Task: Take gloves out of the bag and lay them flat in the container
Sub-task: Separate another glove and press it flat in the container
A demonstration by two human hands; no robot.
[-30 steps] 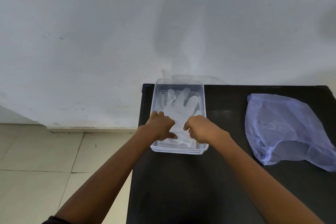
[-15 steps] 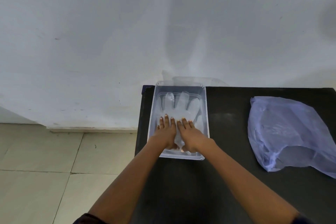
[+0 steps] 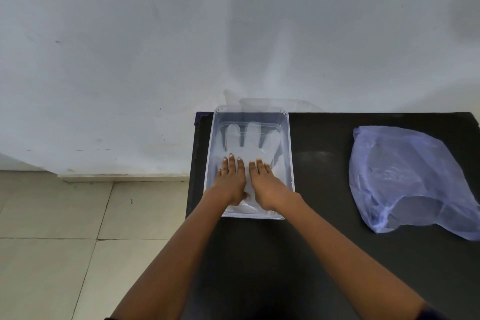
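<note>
Head view. Clear plastic container [image 3: 211,161] sits at the far left corner of the black table [image 3: 324,215], its far end against the white wall [image 3: 130,47].

A translucent white glove [image 3: 249,145] lies inside the container, spread out on the bottom, its fingers pointing toward the wall. Whether there is a single glove or several stacked cannot be told.

Left hand [image 3: 231,182]: palm down, fingers extended and held close together, pressed flat on the cuff half of the glove. Nothing pinched.

Right hand [image 3: 265,184]: palm down just beside the left hand, fingers likewise straight and near each other, pressed flat on the same glove. Nothing pinched.

Both forearms reach in over the near rim of the container.

Pale blue plastic bag [image 3: 405,176] lies slack on the right part of the table, well apart from the container; its contents cannot be made out. Beige tiled floor [image 3: 65,241] shows to the left of the table.
</note>
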